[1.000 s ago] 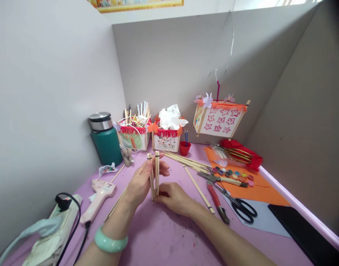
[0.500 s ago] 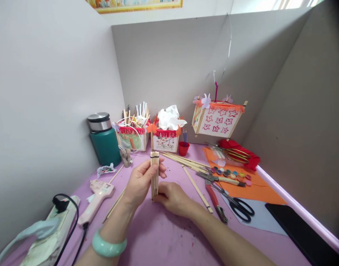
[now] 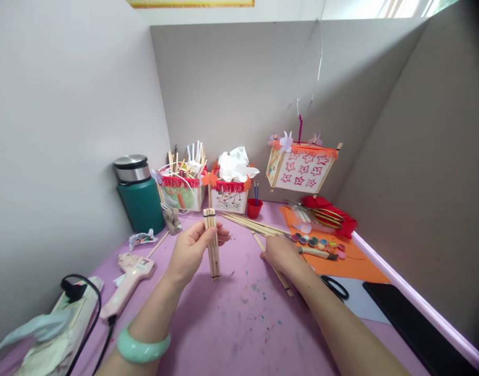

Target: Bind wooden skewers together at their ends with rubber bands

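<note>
My left hand (image 3: 192, 245) is closed around a small bundle of wooden sticks (image 3: 213, 250), held almost upright over the purple table. Black marks show near both ends of the sticks. To the right, my right hand (image 3: 282, 253) is at a single pale wooden stick (image 3: 279, 277) that lies slantwise on the table. Its fingers are curled down around the stick's upper part, and the fingertips are partly hidden. Behind this hand lies a pile of longer wooden strips (image 3: 255, 223).
On the left are a pink glue gun (image 3: 126, 284), a power strip (image 3: 63, 329) and a green bottle (image 3: 141, 201). Decorated boxes (image 3: 228, 198) and a red cup (image 3: 254, 209) stand behind. Black-handled scissors (image 3: 335, 287), paint pots (image 3: 313, 242) and a black tablet-like slab (image 3: 411, 324) lie right.
My right hand has left the bottom of the bundle and moved right to the single stick. My left hand still holds the bundle, its lower end now in plain sight.
</note>
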`<state>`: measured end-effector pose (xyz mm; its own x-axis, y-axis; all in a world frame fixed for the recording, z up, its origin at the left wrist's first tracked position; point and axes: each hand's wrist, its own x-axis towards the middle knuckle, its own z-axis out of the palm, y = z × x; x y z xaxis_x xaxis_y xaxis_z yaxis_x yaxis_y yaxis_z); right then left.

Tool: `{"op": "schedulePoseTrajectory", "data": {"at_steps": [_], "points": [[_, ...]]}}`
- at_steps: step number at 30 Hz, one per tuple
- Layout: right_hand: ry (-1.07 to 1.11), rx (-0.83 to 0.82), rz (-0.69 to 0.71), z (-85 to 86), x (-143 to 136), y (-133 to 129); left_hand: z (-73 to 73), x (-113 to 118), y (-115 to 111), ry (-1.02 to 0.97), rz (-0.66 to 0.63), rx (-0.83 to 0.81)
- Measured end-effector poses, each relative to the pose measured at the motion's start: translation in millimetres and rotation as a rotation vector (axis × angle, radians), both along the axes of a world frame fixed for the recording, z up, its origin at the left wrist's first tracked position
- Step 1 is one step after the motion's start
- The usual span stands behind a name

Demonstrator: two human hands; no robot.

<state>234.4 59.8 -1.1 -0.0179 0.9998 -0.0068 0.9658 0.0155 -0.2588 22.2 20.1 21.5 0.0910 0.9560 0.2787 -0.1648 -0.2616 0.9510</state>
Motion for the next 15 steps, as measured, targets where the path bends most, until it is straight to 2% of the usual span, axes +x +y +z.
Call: {"op": "schedulePoseTrajectory", "data": {"at_steps": [4,7,9,12,13,15], "points": [[0.051,-0.027,0.062,-6.3,-1.9,0.2,-0.5,0.3,0.8,-0.016,0.010,0.008],[0.182,0.025,0.184,1.9,-14.5,-5.9,-1.0,-0.6,1.5,-0.003,0.006,0.004],[0.416,0.103,0.295,9.7,-24.5,-11.0,-1.5,-1.7,2.3,0.020,-0.007,0.004],[0.902,0.239,0.458,14.7,-38.7,-18.1,-3.0,-3.1,3.4,0.047,-0.019,0.015],[1.013,0.263,0.489,13.5,-42.6,-20.0,-3.4,-3.4,3.7,0.053,-0.020,0.018],[1.080,0.253,0.509,7.8,-48.9,-22.9,-4.0,-3.7,4.1,0.068,-0.017,0.025]]}}
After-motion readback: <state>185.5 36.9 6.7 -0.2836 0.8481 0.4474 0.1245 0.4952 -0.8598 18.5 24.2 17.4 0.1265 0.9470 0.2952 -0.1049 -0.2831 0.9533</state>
